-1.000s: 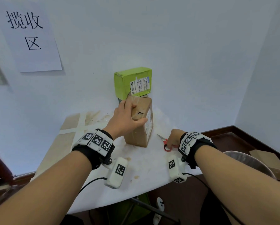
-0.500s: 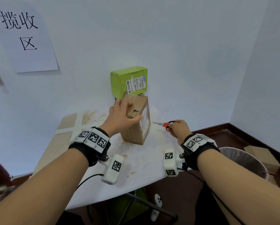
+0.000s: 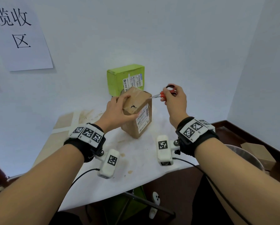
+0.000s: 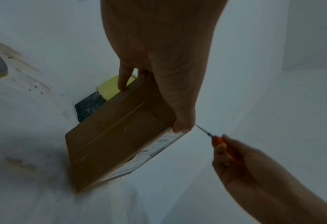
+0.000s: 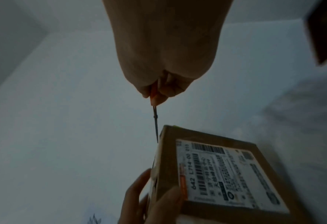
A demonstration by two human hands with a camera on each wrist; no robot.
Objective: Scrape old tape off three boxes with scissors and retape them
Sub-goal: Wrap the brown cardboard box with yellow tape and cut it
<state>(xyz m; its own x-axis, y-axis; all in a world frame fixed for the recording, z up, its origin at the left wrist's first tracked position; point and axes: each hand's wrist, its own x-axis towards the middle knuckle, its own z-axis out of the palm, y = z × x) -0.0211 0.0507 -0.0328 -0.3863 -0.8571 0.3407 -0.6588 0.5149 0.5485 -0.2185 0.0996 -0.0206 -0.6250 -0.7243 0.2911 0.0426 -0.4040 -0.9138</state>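
Note:
A brown cardboard box [image 3: 138, 114] with a white shipping label stands upright on the white table [image 3: 141, 161]. My left hand [image 3: 118, 109] grips its top, fingers over the far edge and thumb on the near side. My right hand [image 3: 175, 99] holds red-handled scissors [image 3: 162, 95], the shut blades pointing left with the tip at the box's upper right edge. In the right wrist view the scissors [image 5: 155, 119] tip meets the brown box [image 5: 222, 171] edge. In the left wrist view the brown box [image 4: 120, 131] sits under my thumb. A green box [image 3: 125, 78] stands behind.
The green box rests on a dark item [image 4: 89, 106] against the wall. A paper sign [image 3: 17, 34] hangs at the left. A round bin [image 3: 248, 158] and a cardboard box [image 3: 257, 153] sit on the floor to the right. Brown cardboard [image 3: 63, 120] covers the table's left part.
My right hand picked the scissors up off the table and raised them to the brown box's upper right edge. My left hand kept its hold on the box top.

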